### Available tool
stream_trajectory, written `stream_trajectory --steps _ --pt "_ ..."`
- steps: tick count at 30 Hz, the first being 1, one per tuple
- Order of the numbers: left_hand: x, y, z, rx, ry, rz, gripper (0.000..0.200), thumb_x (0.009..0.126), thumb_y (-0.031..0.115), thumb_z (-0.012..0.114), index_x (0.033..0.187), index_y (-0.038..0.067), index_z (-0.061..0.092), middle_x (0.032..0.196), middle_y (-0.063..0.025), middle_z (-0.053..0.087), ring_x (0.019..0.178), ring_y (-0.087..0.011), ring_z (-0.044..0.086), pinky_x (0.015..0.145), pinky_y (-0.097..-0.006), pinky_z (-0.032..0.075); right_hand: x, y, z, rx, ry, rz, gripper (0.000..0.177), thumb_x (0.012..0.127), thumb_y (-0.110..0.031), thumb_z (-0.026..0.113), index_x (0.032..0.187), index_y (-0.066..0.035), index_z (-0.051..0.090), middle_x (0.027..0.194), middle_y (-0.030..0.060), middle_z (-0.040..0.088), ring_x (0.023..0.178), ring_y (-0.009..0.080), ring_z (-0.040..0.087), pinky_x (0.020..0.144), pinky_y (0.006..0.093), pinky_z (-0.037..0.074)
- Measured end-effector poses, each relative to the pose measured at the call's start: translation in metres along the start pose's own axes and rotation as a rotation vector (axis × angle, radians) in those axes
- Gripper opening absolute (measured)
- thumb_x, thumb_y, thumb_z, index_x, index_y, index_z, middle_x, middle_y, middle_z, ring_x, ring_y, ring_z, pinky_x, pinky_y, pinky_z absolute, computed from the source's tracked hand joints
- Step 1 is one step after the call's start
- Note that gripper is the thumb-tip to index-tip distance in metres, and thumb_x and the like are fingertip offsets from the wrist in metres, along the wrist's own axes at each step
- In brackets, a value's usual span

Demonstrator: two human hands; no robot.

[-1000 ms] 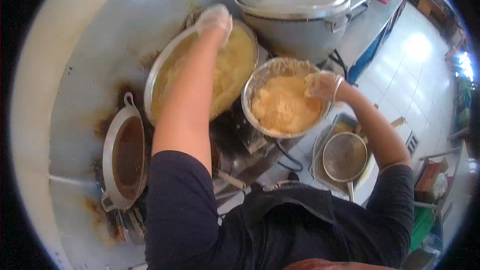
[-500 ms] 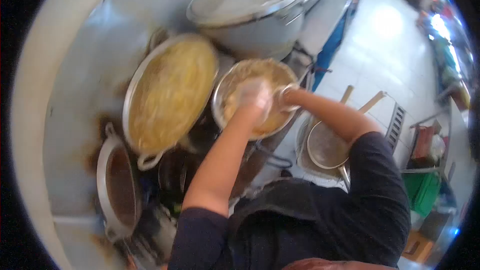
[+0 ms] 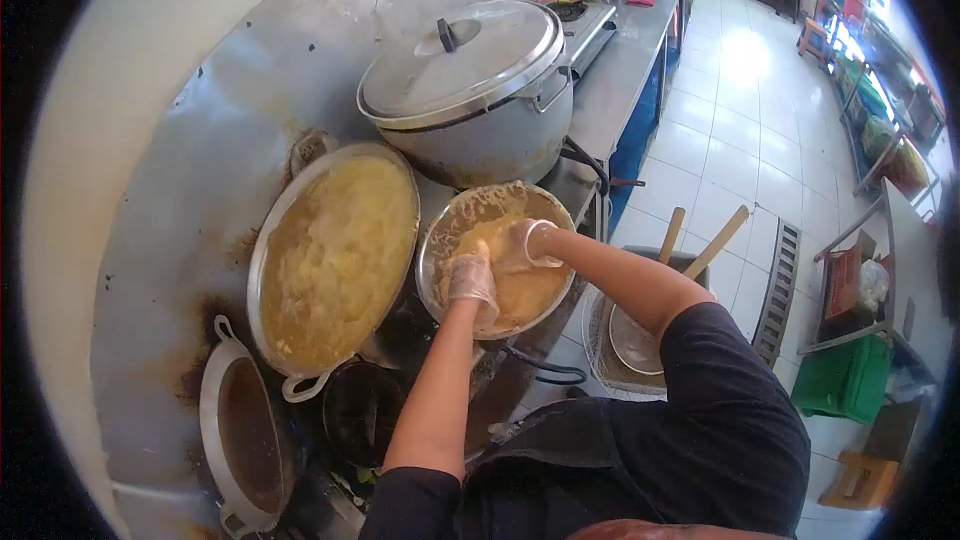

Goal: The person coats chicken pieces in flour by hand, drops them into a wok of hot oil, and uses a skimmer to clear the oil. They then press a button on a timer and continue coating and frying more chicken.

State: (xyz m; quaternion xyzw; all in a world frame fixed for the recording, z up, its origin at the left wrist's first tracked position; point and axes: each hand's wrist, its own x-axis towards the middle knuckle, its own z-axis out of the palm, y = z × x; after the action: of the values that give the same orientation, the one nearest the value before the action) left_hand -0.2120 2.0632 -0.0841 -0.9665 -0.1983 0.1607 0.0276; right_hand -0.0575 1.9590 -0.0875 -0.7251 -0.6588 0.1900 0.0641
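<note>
A round metal bowl [image 3: 427,285] holds thick orange-tan batter, some of it smeared up the inner wall. Both my hands are inside, in clear plastic gloves. At the near left part of the bowl, my left hand [image 3: 474,278] has its fingers curled into the batter; whatever they grip is covered. My right hand [image 3: 518,243] reaches in from the right, coated with batter, and its fingers are hidden. Left of the bowl, a wide oval-looking pan [image 3: 262,312] is full of bubbling yellow oil with pale foam.
A big lidded pot [image 3: 480,135] stands just behind the bowl. Nearer on the left are a smaller pan of dark liquid [image 3: 212,405] and a black pan [image 3: 360,410]. To the right, a strainer [image 3: 635,345] and wooden handles [image 3: 718,238] rest over a container. A green bin [image 3: 845,380] is on the tiled floor.
My view has shifted, so the pots and bowl sit lower in the picture, and the blur is gone. Both hands remain in the bowl, the left lower against its near side.
</note>
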Motion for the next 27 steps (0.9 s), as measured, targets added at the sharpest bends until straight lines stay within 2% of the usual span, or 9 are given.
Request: stream_trajectory --steps 4,5,8,12,18,20,22,23,27 --pt "0.007 -0.006 0.004 -0.641 0.09 -0.201 0.03 0.088 0.026 0.052 0.112 0.012 0.065 0.117 -0.0123 0.062 0.105 -0.0295 0.06 0.087 -0.0389 0.05 0.002 -0.011 -0.006 -0.152 0.224 -0.24 0.035 0.091 -0.033 0.047 0.102 -0.006 0.067 0.103 0.0158 0.067 0.095 0.0349 0.063 0.082 0.0425 0.049" --pt "0.01 -0.008 0.007 -0.707 0.12 -0.2 0.03 0.089 0.027 0.052 0.113 0.012 0.064 0.117 -0.0121 0.062 0.104 -0.0289 0.06 0.086 -0.0384 0.05 0.007 -0.021 -0.014 -0.52 0.057 -0.253 0.03 0.092 -0.026 0.045 0.099 -0.006 0.067 0.094 0.0154 0.067 0.089 0.0341 0.064 0.079 0.0434 0.05" --pt "0.004 -0.019 0.011 -0.847 0.171 -0.211 0.032 0.091 0.031 0.05 0.116 0.014 0.061 0.116 -0.0115 0.062 0.102 -0.0272 0.06 0.085 -0.037 0.049 -0.014 -0.022 -0.025 -0.11 0.27 -0.178 0.027 0.082 -0.018 0.055 0.104 -0.008 0.066 0.097 0.0155 0.066 0.096 0.0317 0.062 0.084 0.0417 0.048" --pt "-0.006 -0.031 0.02 -1.023 0.254 -0.269 0.035 0.093 0.036 0.047 0.12 0.016 0.057 0.115 -0.0108 0.061 0.1 -0.0249 0.059 0.083 -0.0351 0.049 -0.039 -0.038 -0.065 0.063 0.13 -0.167 0.046 0.07 -0.015 0.064 0.116 -0.012 0.062 0.095 0.0138 0.064 0.098 0.0318 0.059 0.09 0.0393 0.046" --pt "-0.003 -0.036 0.019 -1.754 0.082 -0.473 0.042 0.096 0.042 0.043 0.128 0.017 0.052 0.122 -0.0119 0.056 0.107 -0.0247 0.056 0.089 -0.0342 0.046 -0.003 -0.017 -0.025 -0.157 -0.003 -0.312 0.035 0.073 -0.024 0.063 0.107 -0.012 0.064 0.091 0.0153 0.067 0.09 0.0322 0.064 0.082 0.0386 0.049" --pt "-0.003 -0.032 0.025 -1.585 0.234 -0.482 0.045 0.097 0.042 0.041 0.13 0.012 0.051 0.131 -0.0142 0.051 0.118 -0.0261 0.051 0.098 -0.0358 0.041 -0.002 -0.024 -0.024 -0.073 0.137 -0.101 0.03 0.08 -0.03 0.057 0.101 -0.011 0.065 0.092 0.0155 0.067 0.089 0.0322 0.065 0.082 0.0396 0.049" --pt "-0.008 -0.02 0.031 -0.957 0.601 -0.362 0.049 0.098 0.041 0.038 0.131 0.005 0.051 0.139 -0.0168 0.046 0.13 -0.0269 0.042 0.108 -0.0378 0.033 0.006 -0.022 -0.018 -0.047 0.243 0.04 0.033 0.084 -0.036 0.052 0.098 -0.009 0.066 0.095 0.016 0.068 0.09 0.0324 0.065 0.082 0.0402 0.049" --pt "-0.012 -0.025 0.022 -0.682 0.502 -0.348 0.051 0.097 0.044 0.039 0.133 0.01 0.049 0.139 -0.0132 0.045 0.128 -0.0251 0.043 0.105 -0.032 0.034 0.018 -0.009 -0.008 -0.068 0.276 0.072 0.036 0.086 -0.038 0.05 0.097 -0.009 0.067 0.096 0.0164 0.067 0.091 0.0326 0.064 0.082 0.0403 0.049" --pt "-0.047 0.0 -0.005 -0.859 0.367 -0.213 0.056 0.086 0.027 0.052 0.138 0.008 0.041 0.141 -0.0166 0.043 0.129 -0.0313 0.042 0.108 -0.037 0.033 -0.014 -0.06 -0.067 -0.019 0.163 0.194 0.044 0.085 -0.04 0.053 0.112 -0.007 0.063 0.104 0.0182 0.066 0.1 0.0342 0.062 0.089 0.0389 0.048"
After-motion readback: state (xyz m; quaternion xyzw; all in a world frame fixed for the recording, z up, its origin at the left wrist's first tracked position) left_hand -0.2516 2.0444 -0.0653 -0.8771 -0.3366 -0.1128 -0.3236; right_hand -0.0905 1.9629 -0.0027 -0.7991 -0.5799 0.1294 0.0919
